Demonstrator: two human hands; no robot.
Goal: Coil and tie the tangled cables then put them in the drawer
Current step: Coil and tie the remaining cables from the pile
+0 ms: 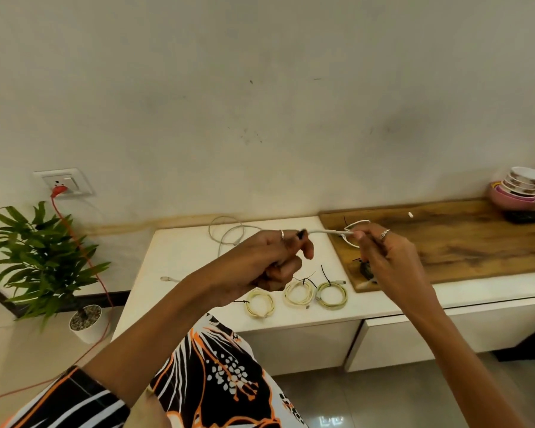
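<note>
I hold a white cable [328, 232] stretched in the air between both hands above the white cabinet top [186, 261]. My left hand [269, 257] grips one end with curled fingers. My right hand [380, 251] pinches the other part, where a small loop of the cable [357, 224] is gathered. Three coiled, tied cables lie in a row near the front edge: one [260, 304], a second [299, 293] and a third [332, 295], each with a black tie. A loose grey cable [226, 233] sprawls at the back. A drawer front [445, 332] sits below, closed.
A wooden board [460, 242] covers the right side of the top, with a small dark object [366, 268] at its near corner. Stacked bowls [521, 188] stand far right. A potted plant [44, 257] and an orange cord [84, 242] from a wall socket [64, 182] are at the left.
</note>
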